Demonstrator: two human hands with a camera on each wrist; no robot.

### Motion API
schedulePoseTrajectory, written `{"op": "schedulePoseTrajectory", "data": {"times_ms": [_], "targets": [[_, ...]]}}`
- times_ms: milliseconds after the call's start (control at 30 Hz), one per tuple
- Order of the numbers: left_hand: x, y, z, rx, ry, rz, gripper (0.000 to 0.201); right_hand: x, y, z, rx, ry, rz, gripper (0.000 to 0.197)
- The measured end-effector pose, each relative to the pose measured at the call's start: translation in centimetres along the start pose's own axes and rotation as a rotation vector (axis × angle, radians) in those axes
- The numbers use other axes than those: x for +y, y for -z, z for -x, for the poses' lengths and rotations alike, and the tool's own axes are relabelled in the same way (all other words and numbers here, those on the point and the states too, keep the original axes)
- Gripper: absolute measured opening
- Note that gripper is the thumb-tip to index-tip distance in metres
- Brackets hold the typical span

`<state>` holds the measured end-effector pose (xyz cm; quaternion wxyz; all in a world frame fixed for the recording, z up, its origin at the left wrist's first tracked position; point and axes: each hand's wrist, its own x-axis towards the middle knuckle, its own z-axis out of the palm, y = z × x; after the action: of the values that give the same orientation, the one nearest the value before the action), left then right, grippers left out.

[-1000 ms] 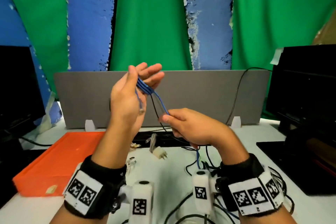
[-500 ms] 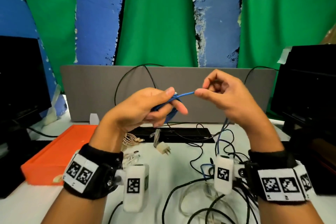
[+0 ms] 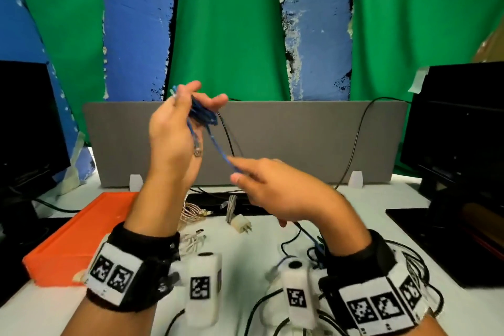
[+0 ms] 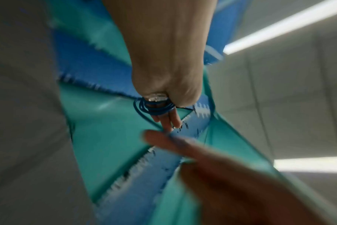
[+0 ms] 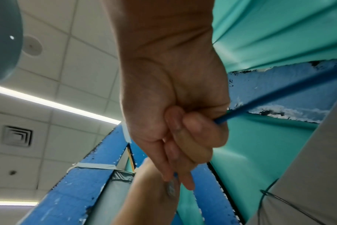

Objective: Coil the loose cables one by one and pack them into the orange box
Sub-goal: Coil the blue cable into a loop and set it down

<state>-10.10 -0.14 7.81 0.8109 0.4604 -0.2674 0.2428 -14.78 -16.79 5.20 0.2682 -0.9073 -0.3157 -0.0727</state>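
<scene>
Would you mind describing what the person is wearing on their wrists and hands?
Both hands are bare. Each wrist carries a black band with a white panel of black square-pattern markers, plus a white fabric-covered camera pod bearing its own marker. No sleeves show.

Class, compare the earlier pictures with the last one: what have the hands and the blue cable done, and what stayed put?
The left hand has risen upright with more blue cable looped on its fingers. The right hand dropped lower, still pinching the strand. The orange box stayed put.
</scene>
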Motion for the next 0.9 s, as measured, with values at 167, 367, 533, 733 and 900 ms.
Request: {"op": "schedulePoseTrajectory", "data": {"times_ms": [167,367,533,733,900], "targets": [[-0.8,2.3,0.0,-0.309,-0.317,-1.194,0.029,-1.0,1.4,0.6,0.313,0.113,0.047,0.015],[1.6,2.2,1.1,-0.692,0.286,-0.534,0.040,0.4,3.9,1.7,0.674,0.188,-0.153,0.010],[2.0,-0.1,2.8,-0.810,0.325,0.228,0.028,0.9,4.5,2.0,0.704,0.222,-0.295,0.016],[0.8,-2.1,2.1,-0.516,0.346,0.844,0.038,2.4,2.8,0.2,0.535,0.059,-0.262,0.023],[1.6,-1.8,1.6,-0.189,0.140,0.692,0.030,1.3,1.0,-0.2,0.204,-0.059,-0.110,0.029]]}}
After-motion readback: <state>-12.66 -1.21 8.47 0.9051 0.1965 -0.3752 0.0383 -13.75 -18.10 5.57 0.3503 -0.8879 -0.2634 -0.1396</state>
